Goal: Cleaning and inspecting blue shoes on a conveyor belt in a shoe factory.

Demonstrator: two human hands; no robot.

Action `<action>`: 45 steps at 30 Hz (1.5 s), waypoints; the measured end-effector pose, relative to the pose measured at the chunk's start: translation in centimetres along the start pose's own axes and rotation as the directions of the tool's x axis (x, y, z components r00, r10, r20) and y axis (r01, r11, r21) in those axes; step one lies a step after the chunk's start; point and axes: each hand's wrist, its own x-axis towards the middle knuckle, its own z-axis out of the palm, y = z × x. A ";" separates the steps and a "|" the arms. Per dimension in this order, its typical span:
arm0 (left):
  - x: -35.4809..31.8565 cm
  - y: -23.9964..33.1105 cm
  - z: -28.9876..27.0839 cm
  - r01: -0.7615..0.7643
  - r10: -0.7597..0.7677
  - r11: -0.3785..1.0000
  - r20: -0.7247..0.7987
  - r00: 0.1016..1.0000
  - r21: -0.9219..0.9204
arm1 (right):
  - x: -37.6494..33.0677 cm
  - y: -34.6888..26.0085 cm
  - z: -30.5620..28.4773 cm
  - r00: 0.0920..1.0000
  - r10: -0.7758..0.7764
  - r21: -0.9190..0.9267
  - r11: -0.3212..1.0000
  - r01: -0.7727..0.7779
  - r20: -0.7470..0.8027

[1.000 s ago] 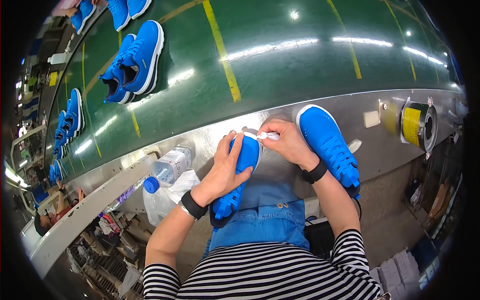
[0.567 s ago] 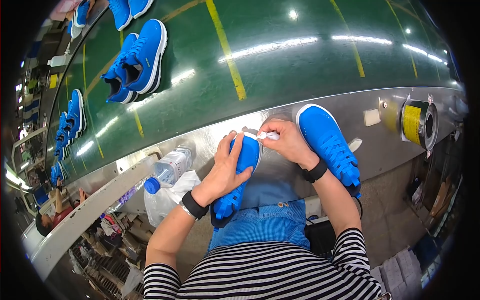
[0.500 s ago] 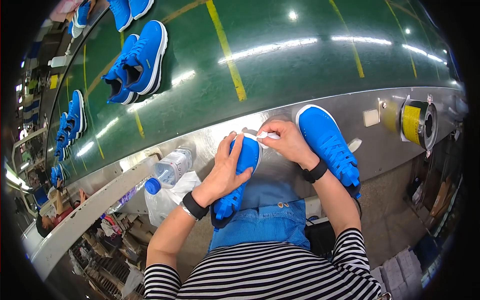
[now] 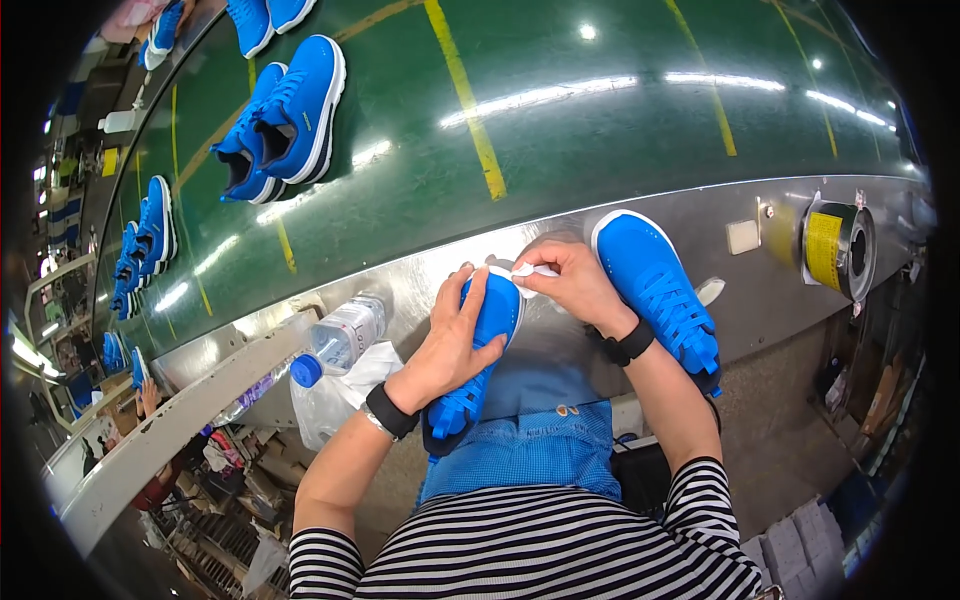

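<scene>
My left hand (image 4: pixel 450 340) grips a blue sneaker (image 4: pixel 499 312) with a white sole, fingers over its toe and thumb along its side. The toe points away from me, the heel toward my lap. My right hand (image 4: pixel 580 288) pinches a small wad of white cloth or tissue (image 4: pixel 541 270) against the right edge of the toe. Part of that wad is hidden by the fingers. Just right of my right hand lies a second blue sneaker (image 4: pixel 655 275), laced, with its toe also pointing away; my right forearm passes beside it.
Beyond the metal ledge (image 4: pixel 780 270) runs a green belt (image 4: pixel 570 140) with yellow stripes, carrying pairs of blue sneakers (image 4: pixel 305 115). A water bottle (image 4: pixel 348 332) and plastic bag (image 4: pixel 325 405) lie left, beside a pale metal bar (image 4: pixel 190 425). A metal reel (image 4: pixel 838 250) sits right. Another person's hand (image 4: pixel 149 397) shows far left.
The belt's stripes and sneakers have shifted slightly right. At the far left, the other person's hand now is at a sneaker. My hands have barely moved.
</scene>
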 end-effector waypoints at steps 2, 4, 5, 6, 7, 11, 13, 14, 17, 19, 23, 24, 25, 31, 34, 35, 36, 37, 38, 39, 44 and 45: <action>0.2 0.1 -0.1 0.000 0.000 1.000 -0.002 1.000 -0.005 | 0.2 -0.2 -0.2 1.000 -0.025 -0.053 0.998 0.025 0.001; 0.4 0.1 -0.3 -0.010 0.010 1.000 -0.002 1.000 0.012 | 0.3 -0.3 -0.4 1.000 -0.001 -0.147 0.989 0.002 0.007; 0.4 0.0 -0.2 -0.009 0.009 1.000 -0.003 1.000 0.013 | 0.3 0.0 -0.3 1.000 -0.001 -0.147 0.989 0.003 0.008; 0.3 -0.1 -0.1 -0.012 0.012 1.000 -0.006 1.000 0.021 | 0.1 0.3 -0.2 1.000 -0.019 -0.120 0.993 0.020 0.007; 0.2 -0.2 0.0 -0.014 0.015 0.999 -0.009 1.000 0.029 | 0.0 0.6 -0.2 0.999 -0.037 -0.094 0.995 0.037 0.005; 0.0 0.0 0.1 -0.004 0.004 1.000 -0.003 1.000 0.009 | -0.2 0.5 0.0 0.999 0.053 0.100 0.994 -0.053 0.002; 0.1 0.2 -0.1 0.005 -0.005 1.000 -0.002 1.000 -0.015 | 0.1 0.1 -0.2 1.000 -0.003 -0.010 1.000 0.003 0.006; 0.3 0.2 -0.2 0.006 -0.006 1.000 -0.002 1.000 -0.015 | 0.3 0.0 -0.3 1.000 -0.003 -0.010 1.000 0.003 0.006; 0.3 0.2 -0.3 0.008 -0.008 1.000 0.002 1.000 0.010 | 0.4 0.2 -0.3 1.000 -0.021 -0.129 0.991 0.022 0.008; 0.1 -0.1 0.0 -0.007 0.008 0.999 -0.001 1.000 0.034 | 0.2 0.7 -0.2 1.000 0.015 -0.076 0.997 -0.014 0.006; -0.2 -0.1 0.1 -0.007 0.007 1.000 -0.002 1.000 0.005 | -0.2 0.3 0.0 0.998 0.063 0.136 0.989 -0.066 0.021; -0.1 0.0 0.1 -0.005 0.005 1.000 -0.006 1.000 0.001 | 0.0 0.3 0.0 0.999 0.040 0.087 0.995 -0.041 0.020; -0.1 0.0 0.1 -0.003 0.003 1.000 -0.011 1.000 -0.004 | 0.1 0.2 -0.1 1.000 0.016 0.039 0.999 -0.017 0.020; 0.5 -0.4 0.1 -0.003 0.003 1.000 0.003 1.000 0.023 | 0.5 1.0 -0.2 1.000 -0.007 -0.102 0.995 0.008 0.005; 0.4 -0.7 0.5 -0.005 0.005 1.000 -0.003 1.000 0.016 | 0.5 1.1 -0.1 0.997 0.077 0.107 0.991 -0.079 0.016; 0.5 -0.7 0.5 -0.005 0.005 1.000 -0.004 1.000 0.017 | 0.7 1.1 -0.1 0.997 0.076 0.107 0.991 -0.078 0.016; 0.7 -0.6 0.4 -0.009 0.009 1.000 -0.006 1.000 0.013 | 0.8 1.1 -0.3 0.999 0.046 0.042 0.998 -0.046 0.009; 0.8 -0.5 0.2 -0.013 0.013 1.000 -0.008 1.000 0.009 | 1.0 1.1 -0.4 1.000 0.014 -0.023 1.000 -0.014 0.004; 0.9 -0.4 0.1 -0.014 0.014 1.000 -0.008 1.000 0.010 | 1.0 0.9 -0.4 1.000 0.013 -0.023 1.000 -0.013 0.004; 0.8 -0.1 -0.1 -0.003 0.003 1.000 0.001 1.000 0.017 | 0.9 0.6 -0.4 1.000 0.021 -0.041 0.999 -0.021 0.007; 0.3 1.1 -0.4 -0.011 0.011 0.999 0.004 1.000 0.045 | -0.2 0.0 -0.6 0.999 -0.042 -0.174 0.984 0.037 -0.029; 0.1 1.5 -0.5 0.001 -0.001 1.000 0.016 1.000 0.024 | -0.6 -0.2 -0.7 0.999 -0.030 -0.079 0.996 0.027 -0.029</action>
